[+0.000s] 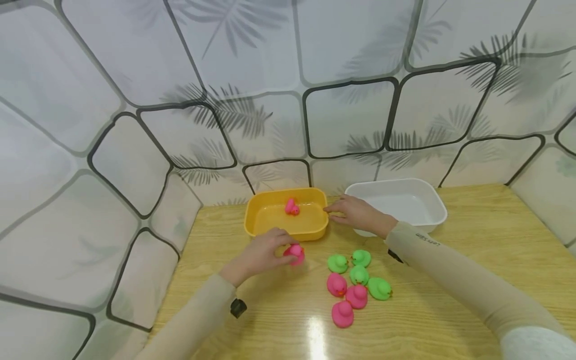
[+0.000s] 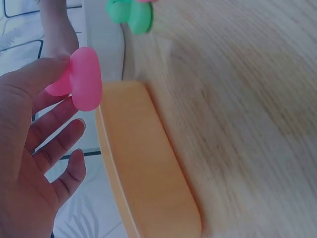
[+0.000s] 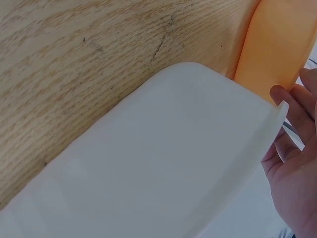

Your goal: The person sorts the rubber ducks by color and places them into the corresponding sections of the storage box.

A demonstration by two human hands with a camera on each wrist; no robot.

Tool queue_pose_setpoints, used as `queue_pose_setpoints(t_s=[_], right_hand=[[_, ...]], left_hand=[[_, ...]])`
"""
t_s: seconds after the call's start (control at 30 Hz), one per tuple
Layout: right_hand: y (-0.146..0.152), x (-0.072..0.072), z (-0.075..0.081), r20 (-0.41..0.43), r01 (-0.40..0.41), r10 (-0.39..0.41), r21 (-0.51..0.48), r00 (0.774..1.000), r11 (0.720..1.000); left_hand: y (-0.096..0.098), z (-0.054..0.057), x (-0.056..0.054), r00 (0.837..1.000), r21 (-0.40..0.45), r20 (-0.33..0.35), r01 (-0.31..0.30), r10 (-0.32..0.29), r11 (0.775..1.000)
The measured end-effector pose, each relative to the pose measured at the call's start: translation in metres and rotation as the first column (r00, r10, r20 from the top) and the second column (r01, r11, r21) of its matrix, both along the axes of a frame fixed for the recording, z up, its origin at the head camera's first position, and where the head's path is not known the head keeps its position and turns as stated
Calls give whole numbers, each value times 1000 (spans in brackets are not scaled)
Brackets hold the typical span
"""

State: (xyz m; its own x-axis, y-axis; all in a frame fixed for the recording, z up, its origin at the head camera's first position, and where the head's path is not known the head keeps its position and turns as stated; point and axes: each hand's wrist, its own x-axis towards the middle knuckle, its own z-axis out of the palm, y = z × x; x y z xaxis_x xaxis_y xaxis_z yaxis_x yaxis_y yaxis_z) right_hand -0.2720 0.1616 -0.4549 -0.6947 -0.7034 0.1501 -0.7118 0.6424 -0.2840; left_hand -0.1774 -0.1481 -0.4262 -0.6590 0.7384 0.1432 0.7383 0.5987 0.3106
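1. Closest in, three loose pink ducks huddle on the wooden table, in front of the yellow tray and off to its right.
2. Right behind them, four green ducks (one sits a little wide of the bunch), nearer the yellow tray than the pink trio.
3. And here's the left hand, just in front of the yellow tray: thumb and forefinger pinch a held pink duck, the other fingers bent loosely apart from it.
4. Over to the right hand, at the yellow tray's right rim! Its fingers are slightly apart there; whether they grip that rim, I cannot tell.
5. Inside the yellow tray, towards the back, lies another pink duck.
6. Right of the yellow tray stands the white tray, partly behind the right hand.
7. Furthest out, beyond the yellow tray, rises the leaf-patterned wall.
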Motion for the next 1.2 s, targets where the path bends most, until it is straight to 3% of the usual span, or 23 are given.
queue_pose_setpoints(t_s=[0.43, 0.77, 1.2], right_hand=[[0, -1, -1, -13, 2, -2, 4, 1000, 1000], [0, 0, 0, -8, 1, -1, 3, 1000, 1000], [-1, 2, 3, 15, 8, -8, 3, 1000, 1000]], left_hand=[[-5, 10, -30, 1000, 59, 4, -25, 25, 998], [-10, 19, -53, 991, 66, 21, -132, 131, 989], [-13, 14, -79, 979, 23, 30, -202, 201, 979]])
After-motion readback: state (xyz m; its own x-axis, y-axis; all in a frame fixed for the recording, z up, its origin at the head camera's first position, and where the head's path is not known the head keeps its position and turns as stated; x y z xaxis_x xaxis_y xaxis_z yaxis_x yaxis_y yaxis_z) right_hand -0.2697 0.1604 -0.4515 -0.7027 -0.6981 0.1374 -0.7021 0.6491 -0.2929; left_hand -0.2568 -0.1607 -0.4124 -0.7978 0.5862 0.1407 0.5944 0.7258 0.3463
